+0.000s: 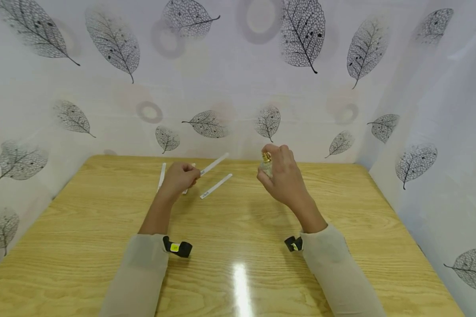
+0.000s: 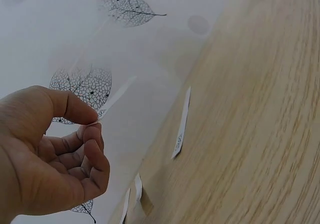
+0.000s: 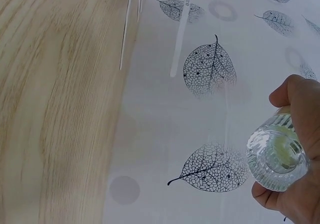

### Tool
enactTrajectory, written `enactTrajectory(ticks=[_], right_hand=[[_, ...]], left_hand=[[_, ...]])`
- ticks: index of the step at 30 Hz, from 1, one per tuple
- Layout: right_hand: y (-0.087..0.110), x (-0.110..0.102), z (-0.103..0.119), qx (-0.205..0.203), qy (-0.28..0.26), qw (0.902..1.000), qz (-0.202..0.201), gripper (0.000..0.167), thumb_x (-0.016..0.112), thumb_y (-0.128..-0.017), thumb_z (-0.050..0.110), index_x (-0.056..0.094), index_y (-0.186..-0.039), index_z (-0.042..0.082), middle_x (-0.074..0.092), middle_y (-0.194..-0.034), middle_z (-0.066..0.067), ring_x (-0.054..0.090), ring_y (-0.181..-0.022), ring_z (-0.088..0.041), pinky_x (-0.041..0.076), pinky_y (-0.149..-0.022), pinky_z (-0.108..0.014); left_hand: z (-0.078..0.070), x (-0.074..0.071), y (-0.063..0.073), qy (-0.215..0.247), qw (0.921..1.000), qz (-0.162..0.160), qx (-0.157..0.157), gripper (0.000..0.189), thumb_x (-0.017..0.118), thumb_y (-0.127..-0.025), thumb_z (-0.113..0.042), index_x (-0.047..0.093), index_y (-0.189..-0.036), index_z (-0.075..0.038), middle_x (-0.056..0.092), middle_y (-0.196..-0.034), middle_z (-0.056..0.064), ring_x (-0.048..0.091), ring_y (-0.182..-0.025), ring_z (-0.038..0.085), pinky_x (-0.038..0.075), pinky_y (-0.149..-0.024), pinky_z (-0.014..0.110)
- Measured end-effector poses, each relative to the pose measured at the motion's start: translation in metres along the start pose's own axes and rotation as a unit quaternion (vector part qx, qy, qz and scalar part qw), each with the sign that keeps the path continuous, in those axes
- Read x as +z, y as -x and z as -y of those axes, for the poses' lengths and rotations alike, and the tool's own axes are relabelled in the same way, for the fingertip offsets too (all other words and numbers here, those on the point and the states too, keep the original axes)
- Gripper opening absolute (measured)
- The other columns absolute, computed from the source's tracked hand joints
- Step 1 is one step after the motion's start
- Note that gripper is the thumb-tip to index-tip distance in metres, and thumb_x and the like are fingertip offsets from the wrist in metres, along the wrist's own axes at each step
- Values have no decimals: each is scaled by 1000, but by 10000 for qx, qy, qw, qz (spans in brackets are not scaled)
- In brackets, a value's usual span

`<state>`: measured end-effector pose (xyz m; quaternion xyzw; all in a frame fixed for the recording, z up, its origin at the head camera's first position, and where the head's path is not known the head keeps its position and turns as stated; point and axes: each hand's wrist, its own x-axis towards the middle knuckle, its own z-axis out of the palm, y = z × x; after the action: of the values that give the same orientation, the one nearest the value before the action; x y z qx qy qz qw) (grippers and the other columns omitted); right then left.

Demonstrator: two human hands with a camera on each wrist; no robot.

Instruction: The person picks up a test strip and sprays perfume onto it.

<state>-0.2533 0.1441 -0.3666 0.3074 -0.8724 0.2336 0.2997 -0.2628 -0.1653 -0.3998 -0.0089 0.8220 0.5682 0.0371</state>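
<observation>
While pinching white paper strip in left hand, gripping ribbed clear-glass bottle in right hand, between side edges of tan wooden tabletop.

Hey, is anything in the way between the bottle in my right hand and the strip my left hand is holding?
Nothing visible stands between the bottle and the held strip; the head view shows an open gap. The loose strip lies lower, on the table.

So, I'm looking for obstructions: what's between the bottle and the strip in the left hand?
Nothing in the right wrist view: between bottle and strip the stretch is bare, with only the printed cloth behind.
</observation>
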Motion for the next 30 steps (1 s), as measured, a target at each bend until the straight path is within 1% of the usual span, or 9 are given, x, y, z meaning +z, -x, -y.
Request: enactTrajectory(ticks=[3,5,9,12,15,19,24,27,30], right_hand=[[-1,0,0,-6,-16,10000,4,47,64,-93,12,38,-132,12,46,-99,-16,40,-78,-31,34,-60,-40],[-1,0,-1,-4,-37,10000,25,46,64,-93,13,39,-132,12,46,-100,-16,40,-79,-31,35,-61,-40],[-1,0,-2,-17,-60,10000,54,46,64,-93,14,39,-133,11,46,-100,-16,40,-81,-31,36,-64,-41],[-1,-1,-1,-40,-66,10000,51,47,64,-93,13,38,-133,11,45,-101,-16,40,-82,-31,36,-65,-41],[-1,-1,-1,-34,-76,10000,42,47,64,-93,12,39,-133,11,46,-101,-16,40,-82,-31,35,-63,-41],[0,-1,0,21,-92,9999,82,47,63,-93,12,39,-133,12,46,-101,-16,41,-82,-31,35,-62,-40],[0,-1,0,25,-97,9999,116,46,63,-93,14,39,-133,12,46,-101,-17,41,-82,-31,35,-63,-40],[-1,-1,-1,-7,-89,9999,101,47,63,-94,14,39,-133,12,47,-100,-17,41,-81,-31,35,-63,-40],[-1,-1,-1,-10,-65,9999,103,47,63,-94,15,39,-133,12,47,-100,-17,40,-79,-31,34,-62,-40]], left_hand=[[5,-2,-2,-46,9998,-111,-135,25,58,-96,-14,64,-105,8,62,-100,21,55,-79,21,50,-71,38],[7,-2,-3,-71,9994,-257,-241,25,59,-95,-14,65,-105,7,64,-98,22,55,-75,19,50,-68,35],[10,-4,-5,-212,9976,-497,-425,23,61,-92,-15,68,-102,5,67,-88,16,57,-70,16,50,-65,31],[11,-5,-5,-286,9968,-552,-496,25,62,-91,-14,70,-100,7,68,-81,14,57,-67,16,49,-63,30],[13,-6,-4,-334,9964,-568,-541,27,62,-90,-14,70,-99,10,68,-78,14,56,-66,18,48,-62,30],[15,-6,-3,-411,9952,-636,-619,25,63,-90,-15,71,-94,9,69,-76,14,57,-66,20,47,-62,29],[18,-7,-5,-648,9919,-688,-850,23,65,-88,-15,72,-78,5,66,-66,9,55,-65,20,44,-61,28],[20,-7,-7,-825,9885,-717,-1044,24,65,-87,-13,71,-70,2,63,-61,7,53,-63,21,40,-55,27],[21,-7,-9,-940,9858,-769,-1161,22,65,-86,-12,73,-70,2,64,-61,6,54,-61,20,38,-51,27]])
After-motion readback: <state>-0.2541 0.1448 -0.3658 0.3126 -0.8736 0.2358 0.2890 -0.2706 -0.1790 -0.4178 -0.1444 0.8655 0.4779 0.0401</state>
